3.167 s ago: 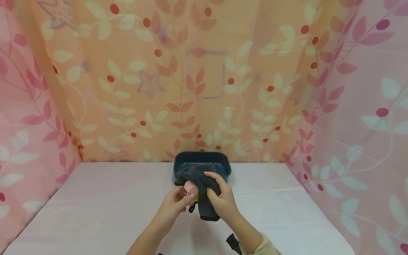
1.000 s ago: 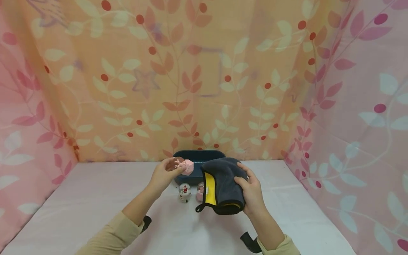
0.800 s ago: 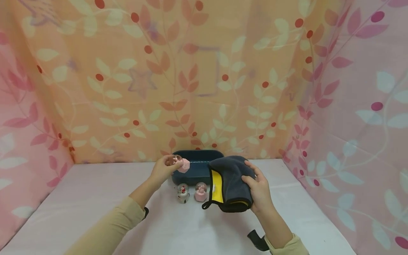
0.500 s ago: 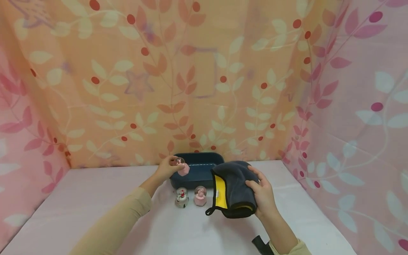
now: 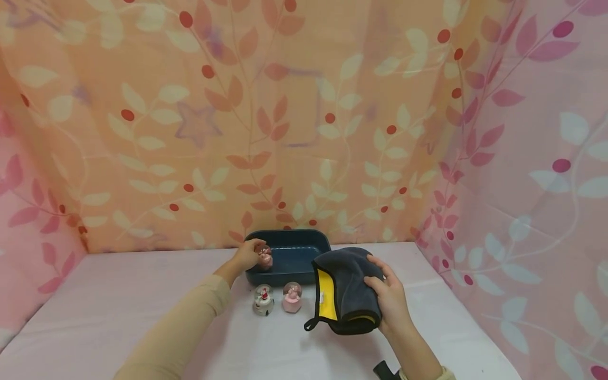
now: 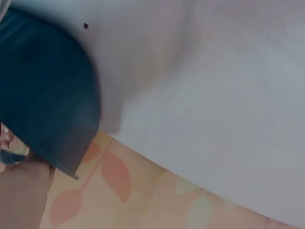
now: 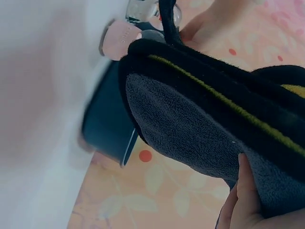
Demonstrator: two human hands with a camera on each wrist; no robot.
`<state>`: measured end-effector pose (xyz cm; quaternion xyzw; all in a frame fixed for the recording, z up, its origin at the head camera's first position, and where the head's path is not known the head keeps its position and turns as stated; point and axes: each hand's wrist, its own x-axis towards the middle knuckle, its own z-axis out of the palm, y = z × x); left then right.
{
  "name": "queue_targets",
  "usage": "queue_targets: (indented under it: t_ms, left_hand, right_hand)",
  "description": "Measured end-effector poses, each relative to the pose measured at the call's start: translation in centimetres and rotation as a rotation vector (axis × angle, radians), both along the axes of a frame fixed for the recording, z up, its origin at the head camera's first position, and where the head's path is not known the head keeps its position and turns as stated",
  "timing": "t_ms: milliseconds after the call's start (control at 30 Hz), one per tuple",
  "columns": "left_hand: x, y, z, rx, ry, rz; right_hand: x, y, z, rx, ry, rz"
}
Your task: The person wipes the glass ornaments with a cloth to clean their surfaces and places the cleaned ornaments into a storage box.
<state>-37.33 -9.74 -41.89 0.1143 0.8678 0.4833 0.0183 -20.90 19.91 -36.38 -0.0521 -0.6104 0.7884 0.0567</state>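
Note:
My left hand (image 5: 247, 256) reaches over the left end of a dark blue tray (image 5: 287, 278) and grips a small pink snow globe (image 5: 266, 258), its base low inside the rim. Fingers cover part of the globe's dome. In my right hand (image 5: 393, 298) is a folded cloth (image 5: 349, 279), grey outside and yellow inside, with black edging and a hanging loop, held up off the table. Thumb and fingers pinch its right side; the right wrist view shows the thumb (image 7: 247, 186) lying on the grey pile.
Before the tray stand two more snow globes: a white-based one (image 5: 263, 301) with a red figure and a pink-based one (image 5: 292, 298). A white cloth covers the table (image 5: 142, 295). Leaf-patterned curtains (image 5: 214, 158) rise behind and at both sides.
After working with the cloth against the pink globe, my hands have parted. The left hand carried that globe left and down into the tray's left end; the right hand drew the cloth rightward.

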Motion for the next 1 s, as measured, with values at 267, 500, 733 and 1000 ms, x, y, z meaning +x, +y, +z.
queue_targets:
  t_ms: [267,500,733,1000]
  left_hand:
    - [-1.3,0.2,-0.7,-0.184,0.051,-0.051]
    - [-4.5,-0.1,-3.5,-0.221,0.018,-0.099]
    - [0.1,-0.4,0.3,-0.242,0.078,-0.051]
    - [4.3,-1.5,0.9,0.027,0.111,0.071]
  right_hand:
    - [-0.1,0.2,-0.6,-0.004,-0.023,-0.026]
    - [-0.1,0.1,-1.0,-0.019,-0.028,-0.028]
    - [0.4,0.0,-0.7,0.007,-0.029,-0.03]
    - [0.2,-0.1,-0.3,-0.044,-0.013,-0.033]
